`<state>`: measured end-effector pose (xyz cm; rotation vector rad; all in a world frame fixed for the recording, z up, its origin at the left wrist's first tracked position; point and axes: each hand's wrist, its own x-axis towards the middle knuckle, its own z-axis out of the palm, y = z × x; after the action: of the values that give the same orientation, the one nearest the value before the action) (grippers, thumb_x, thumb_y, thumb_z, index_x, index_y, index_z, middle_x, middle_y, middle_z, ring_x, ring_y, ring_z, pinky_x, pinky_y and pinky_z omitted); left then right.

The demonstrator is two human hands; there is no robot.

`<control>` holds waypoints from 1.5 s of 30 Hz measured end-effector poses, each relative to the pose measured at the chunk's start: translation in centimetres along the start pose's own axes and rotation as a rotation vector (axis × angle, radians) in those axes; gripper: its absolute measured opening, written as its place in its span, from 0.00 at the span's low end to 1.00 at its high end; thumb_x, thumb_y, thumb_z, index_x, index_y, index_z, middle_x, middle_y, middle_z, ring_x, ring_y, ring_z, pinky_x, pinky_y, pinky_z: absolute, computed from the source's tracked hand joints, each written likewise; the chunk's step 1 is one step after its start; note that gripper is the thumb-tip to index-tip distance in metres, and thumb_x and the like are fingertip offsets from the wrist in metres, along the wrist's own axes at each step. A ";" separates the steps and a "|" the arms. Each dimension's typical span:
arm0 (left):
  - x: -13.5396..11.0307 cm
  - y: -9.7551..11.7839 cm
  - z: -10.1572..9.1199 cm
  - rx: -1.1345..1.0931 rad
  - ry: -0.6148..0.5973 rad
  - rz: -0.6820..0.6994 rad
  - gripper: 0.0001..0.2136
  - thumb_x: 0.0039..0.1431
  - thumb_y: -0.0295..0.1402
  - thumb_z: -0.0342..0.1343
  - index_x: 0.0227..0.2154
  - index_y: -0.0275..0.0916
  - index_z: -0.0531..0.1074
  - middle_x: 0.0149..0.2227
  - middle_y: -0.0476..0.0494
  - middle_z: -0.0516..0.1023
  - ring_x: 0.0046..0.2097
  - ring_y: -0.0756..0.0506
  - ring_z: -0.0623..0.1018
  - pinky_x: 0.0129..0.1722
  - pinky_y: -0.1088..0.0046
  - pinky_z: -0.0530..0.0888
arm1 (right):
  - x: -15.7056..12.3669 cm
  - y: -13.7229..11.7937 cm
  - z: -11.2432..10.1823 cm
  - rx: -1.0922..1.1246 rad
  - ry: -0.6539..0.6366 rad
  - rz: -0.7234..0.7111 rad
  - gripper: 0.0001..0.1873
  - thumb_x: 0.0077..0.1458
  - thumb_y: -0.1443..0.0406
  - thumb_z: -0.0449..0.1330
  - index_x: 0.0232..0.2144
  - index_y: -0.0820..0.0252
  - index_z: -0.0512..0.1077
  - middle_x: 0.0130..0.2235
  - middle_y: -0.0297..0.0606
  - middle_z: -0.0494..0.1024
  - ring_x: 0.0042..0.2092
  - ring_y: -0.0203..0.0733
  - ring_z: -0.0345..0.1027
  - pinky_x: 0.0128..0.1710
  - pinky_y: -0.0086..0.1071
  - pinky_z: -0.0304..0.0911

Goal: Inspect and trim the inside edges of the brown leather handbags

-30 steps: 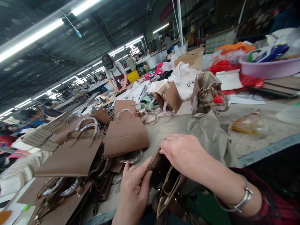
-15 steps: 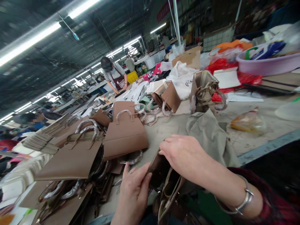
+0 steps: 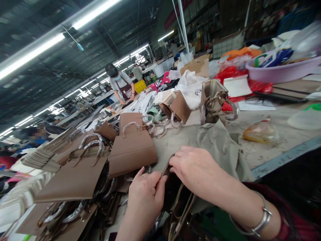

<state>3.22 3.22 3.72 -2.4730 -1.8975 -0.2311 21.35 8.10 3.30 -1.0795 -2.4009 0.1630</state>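
A brown handbag (image 3: 184, 201) hangs at the table's front edge, its mouth open toward me and its lower part out of view. My left hand (image 3: 146, 192) pinches the bag's rim between thumb and fingers. A short way along the same rim, my right hand (image 3: 189, 164) grips from above with bent fingers. The inside of the bag is dark. Just left of my hands lies a finished-looking brown handbag (image 3: 132, 149) with a plastic-wrapped handle. Another brown handbag (image 3: 75, 174) rests on a pile beside it.
Grey cloth (image 3: 213, 144) lies beyond my right hand. Further back stand an open bag (image 3: 213, 97), a cardboard box (image 3: 197, 67) and a purple basin (image 3: 283, 72). A tied plastic pouch (image 3: 260, 130) sits at right. A co-worker (image 3: 120, 83) stands across the table.
My left hand has slid up along the rim, closer to my right hand. My right hand keeps its grip. The view has shifted slightly.
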 end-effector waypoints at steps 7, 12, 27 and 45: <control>-0.3 0.6 0.1 -0.028 0.047 0.022 0.15 0.62 0.33 0.46 0.19 0.39 0.64 0.20 0.53 0.67 0.26 0.51 0.71 0.52 0.61 0.68 | -0.8 0.6 -1.3 -0.077 0.066 0.019 0.08 0.57 0.68 0.57 0.25 0.57 0.70 0.27 0.34 0.72 0.31 0.42 0.60 0.29 0.35 0.46; -0.4 0.9 0.3 -0.028 0.041 0.040 0.15 0.63 0.32 0.45 0.19 0.39 0.61 0.19 0.53 0.66 0.25 0.51 0.69 0.52 0.61 0.68 | -0.6 0.5 -1.0 -0.091 0.072 0.049 0.08 0.57 0.67 0.57 0.25 0.58 0.69 0.27 0.35 0.73 0.31 0.41 0.61 0.29 0.35 0.47; -0.4 1.4 0.0 -0.088 -0.023 0.083 0.09 0.60 0.27 0.44 0.29 0.41 0.68 0.27 0.48 0.76 0.32 0.47 0.76 0.51 0.59 0.70 | -0.5 0.2 -0.8 -0.110 0.083 0.079 0.05 0.55 0.69 0.58 0.28 0.58 0.68 0.28 0.35 0.72 0.31 0.40 0.64 0.28 0.34 0.49; 3.4 2.8 -0.1 -0.044 -0.052 -0.009 0.09 0.63 0.32 0.46 0.33 0.43 0.72 0.29 0.49 0.79 0.33 0.46 0.78 0.30 0.73 0.63 | -1.3 1.2 -2.3 0.008 0.049 0.111 0.07 0.52 0.73 0.56 0.32 0.57 0.65 0.28 0.32 0.71 0.30 0.40 0.66 0.28 0.31 0.51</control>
<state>6.77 5.78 4.47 -2.5231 -1.9440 -0.2128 23.96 7.76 4.41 -1.1998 -2.2964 0.1819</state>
